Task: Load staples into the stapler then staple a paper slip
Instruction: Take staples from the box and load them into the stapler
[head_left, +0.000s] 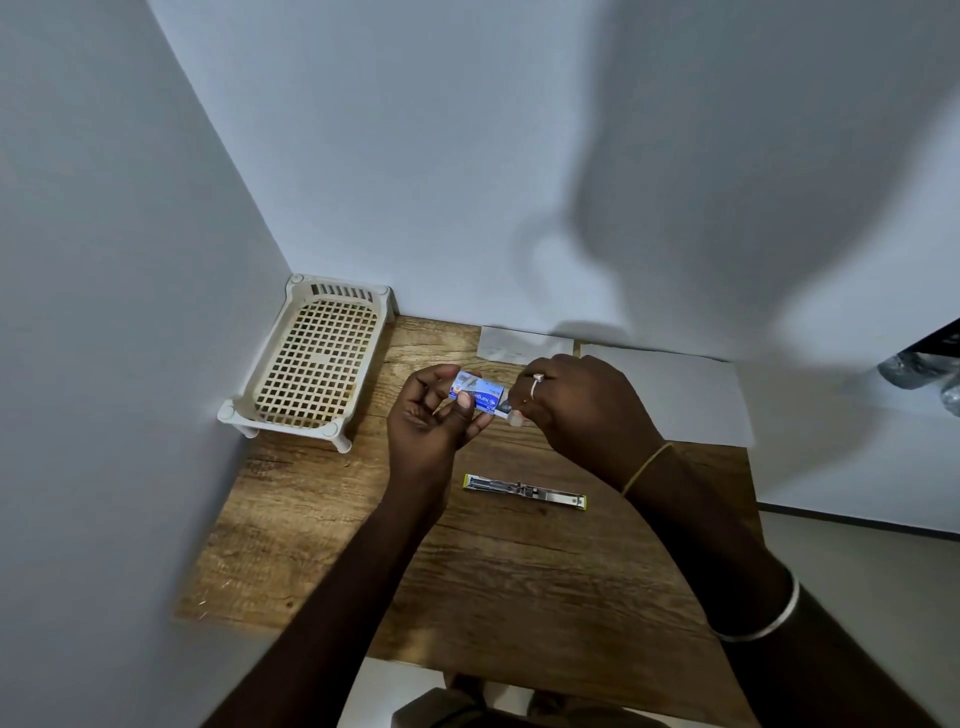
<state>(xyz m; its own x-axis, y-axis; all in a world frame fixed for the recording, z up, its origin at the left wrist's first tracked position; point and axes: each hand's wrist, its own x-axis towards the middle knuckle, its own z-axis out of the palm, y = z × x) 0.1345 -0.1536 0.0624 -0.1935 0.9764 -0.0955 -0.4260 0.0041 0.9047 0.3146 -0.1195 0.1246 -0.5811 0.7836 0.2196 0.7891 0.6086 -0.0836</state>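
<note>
Early stage. Left hand (431, 415) pinches small blue staple box (478, 393); right hand (576, 400) fingertips pressed together at box's open end (staples not clearly visible). Stapler (524, 490) lies opened flat, just nearer than box, unloaded. Paper slip (524, 344) beyond box, unstapled.

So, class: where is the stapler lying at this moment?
In the head view the stapler lies opened flat on the wooden table, mid-table, just below both hands and the staple box.
</note>
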